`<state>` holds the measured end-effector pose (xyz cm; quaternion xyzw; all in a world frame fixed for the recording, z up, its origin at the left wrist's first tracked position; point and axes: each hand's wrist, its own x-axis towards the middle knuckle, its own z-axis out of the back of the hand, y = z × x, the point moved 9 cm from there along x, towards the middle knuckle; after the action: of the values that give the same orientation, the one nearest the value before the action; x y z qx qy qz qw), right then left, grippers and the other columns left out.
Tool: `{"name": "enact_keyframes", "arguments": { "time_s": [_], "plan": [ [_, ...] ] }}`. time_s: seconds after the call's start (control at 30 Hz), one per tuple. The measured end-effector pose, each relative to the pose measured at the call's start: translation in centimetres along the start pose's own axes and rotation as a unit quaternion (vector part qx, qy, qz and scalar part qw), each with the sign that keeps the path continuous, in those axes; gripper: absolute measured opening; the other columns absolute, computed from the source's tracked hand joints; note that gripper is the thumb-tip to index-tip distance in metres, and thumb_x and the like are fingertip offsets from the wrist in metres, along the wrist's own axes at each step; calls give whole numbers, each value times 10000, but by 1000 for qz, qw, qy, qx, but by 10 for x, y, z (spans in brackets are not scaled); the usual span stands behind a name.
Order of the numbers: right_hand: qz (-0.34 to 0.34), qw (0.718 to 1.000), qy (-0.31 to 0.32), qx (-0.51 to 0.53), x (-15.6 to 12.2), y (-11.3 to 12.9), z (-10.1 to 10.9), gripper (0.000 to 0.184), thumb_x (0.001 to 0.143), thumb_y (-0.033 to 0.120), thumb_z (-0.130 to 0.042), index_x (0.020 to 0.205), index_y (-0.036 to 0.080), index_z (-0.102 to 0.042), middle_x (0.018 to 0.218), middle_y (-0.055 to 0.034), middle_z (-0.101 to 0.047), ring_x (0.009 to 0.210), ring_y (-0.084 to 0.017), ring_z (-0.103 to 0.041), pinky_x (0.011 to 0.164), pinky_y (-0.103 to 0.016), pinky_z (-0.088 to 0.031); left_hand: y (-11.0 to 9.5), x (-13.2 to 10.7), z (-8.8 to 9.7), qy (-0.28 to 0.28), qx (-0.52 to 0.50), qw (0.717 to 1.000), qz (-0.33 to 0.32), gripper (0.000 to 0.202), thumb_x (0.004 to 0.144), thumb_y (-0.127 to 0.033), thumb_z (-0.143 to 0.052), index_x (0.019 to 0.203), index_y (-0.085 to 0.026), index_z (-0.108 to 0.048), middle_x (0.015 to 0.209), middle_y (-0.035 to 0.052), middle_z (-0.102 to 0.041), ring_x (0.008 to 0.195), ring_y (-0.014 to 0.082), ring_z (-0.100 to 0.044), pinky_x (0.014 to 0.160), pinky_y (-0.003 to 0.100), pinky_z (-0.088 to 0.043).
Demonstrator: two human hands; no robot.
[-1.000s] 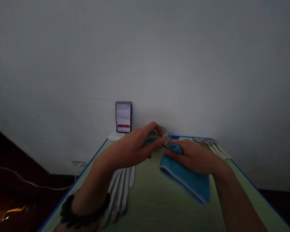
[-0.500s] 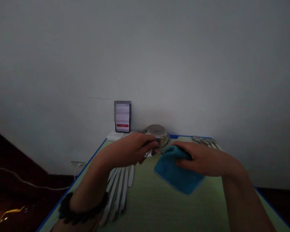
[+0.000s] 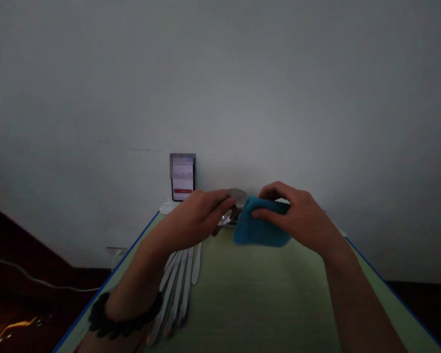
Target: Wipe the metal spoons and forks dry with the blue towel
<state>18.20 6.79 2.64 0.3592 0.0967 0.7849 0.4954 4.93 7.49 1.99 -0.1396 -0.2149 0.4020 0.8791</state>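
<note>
My left hand [image 3: 208, 211], a dark beaded bracelet on its wrist, is closed with its fingertips pinching a slim metal piece of cutlery [image 3: 238, 211]. Most of that piece is hidden by fingers and cloth, so its kind is unclear. In my right hand [image 3: 292, 208] is a folded blue cloth [image 3: 262, 228], gripped between thumb and fingers and held against the cutlery's right side. Both hands are above the far part of the table. Behind them stands an upturned metal bowl [image 3: 238, 194], partly covered by my left hand and the cloth.
Several table knives [image 3: 178, 289] lie fanned out on the green tabletop [image 3: 257, 299], beside my left forearm. A phone [image 3: 183, 184] stands upright on a white base [image 3: 166, 207] at the back left. A wall [image 3: 279, 98] rises behind the table. A white cable [image 3: 40, 277] runs at far left.
My right hand has risen and moved slightly left with the cloth, which now hangs less low. My left hand has risen a little. The spoons at back right are now hidden behind my right hand.
</note>
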Motion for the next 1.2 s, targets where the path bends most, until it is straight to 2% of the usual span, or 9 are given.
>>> {"name": "enact_keyframes", "arguments": {
  "time_s": [0.23,0.33,0.43,0.57,0.67,0.73,0.9,1.07,1.2],
  "plan": [
    [56,985,143,-77,-5,13,-33,266,863,380,-471,998,208,-624,934,-34,-685,821,-185,-619,710,-292,-426,4,4,-4,-14,-48,999,3,301,910,-317,-335,702,-161,-488,588,-41,-470,518,75,-462,497,171,-357],
    [57,981,158,-98,-6,13,-39,261,870,372,-459,983,204,-625,897,-42,-691,796,-193,-627,690,-294,-422,7,5,-16,28,-100,994,18,349,911,-390,-308,714,-164,-488,598,-39,-476,514,78,-483,494,172,-383],
    [58,976,166,-127,-6,14,-42,231,863,361,-476,952,221,-638,870,-36,-697,760,-192,-633,661,-287,-416,19,1,-29,85,-169,978,85,493,896,-514,-218,769,-151,-527,631,-1,-553,512,103,-534,464,190,-412],
    [75,971,161,-163,-5,16,-46,211,846,367,-503,954,255,-644,886,-19,-701,765,-200,-631,658,-293,-413,29,-10,-47,187,-199,951,141,662,864,-594,-130,612,-136,-536,515,33,-557,450,124,-532,445,215,-421],
    [79,970,164,-160,-5,18,-50,194,837,361,-519,931,247,-645,904,-16,-696,791,-194,-624,685,-290,-417,29,-12,-54,228,-205,942,135,629,877,-556,-135,578,-149,-509,460,7,-497,402,115,-481,442,227,-404],
    [74,972,166,-152,-6,19,-52,205,843,356,-509,957,240,-634,924,-26,-692,804,-194,-623,694,-291,-417,28,-8,-50,216,-172,956,103,543,895,-479,-176,614,-156,-511,470,-10,-468,424,114,-465,466,227,-391],
    [41,974,184,-127,-8,17,-60,328,895,390,-384,1050,188,-590,942,-89,-682,830,-213,-624,720,-314,-419,20,4,-32,130,-48,990,1,277,860,-314,-336,765,-168,-552,664,-7,-509,632,127,-473,593,227,-354],
    [37,974,212,-69,-11,17,-68,373,904,403,-353,1110,167,-556,995,-115,-665,904,-217,-611,785,-334,-418,19,3,-29,115,-54,992,21,482,895,-444,-236,645,-153,-526,599,-13,-486,573,116,-458,529,211,-331],
    [45,971,228,-62,-11,17,-68,373,902,410,-352,1115,181,-554,1023,-110,-657,904,-223,-607,782,-346,-420,14,3,-27,107,-58,993,11,476,887,-452,-279,613,-157,-531,549,-31,-440,510,96,-417,479,201,-295]
  ]
}}
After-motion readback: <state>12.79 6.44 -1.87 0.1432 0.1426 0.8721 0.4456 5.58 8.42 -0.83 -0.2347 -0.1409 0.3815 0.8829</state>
